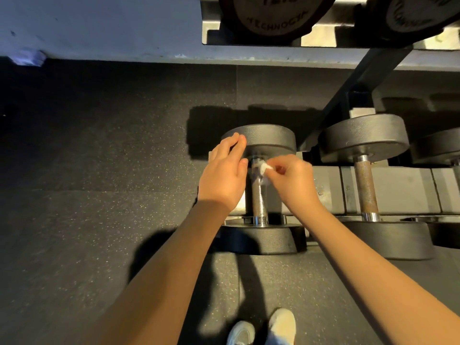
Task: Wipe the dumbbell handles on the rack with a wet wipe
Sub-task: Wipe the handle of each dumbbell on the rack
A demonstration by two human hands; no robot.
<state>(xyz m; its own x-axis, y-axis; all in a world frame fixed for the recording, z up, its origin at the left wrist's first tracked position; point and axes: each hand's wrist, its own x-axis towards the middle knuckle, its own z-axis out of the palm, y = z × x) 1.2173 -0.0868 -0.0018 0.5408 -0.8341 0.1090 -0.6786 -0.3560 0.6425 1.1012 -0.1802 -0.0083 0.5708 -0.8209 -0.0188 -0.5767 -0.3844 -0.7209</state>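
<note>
Right hand (291, 180) fingers pinch the wipe (265, 168) on the handle (258, 197), whose long axis runs from those fingers toward the person, so the stroke likely follows it nearward; left hand (224, 175), fingers relaxed and empty, touches the far head (271, 138).

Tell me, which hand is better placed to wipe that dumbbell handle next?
Probably the right hand: it pinches the wet wipe against the far end of the handle. The left hand holds nothing, fingers straight at the far weight head.
</note>
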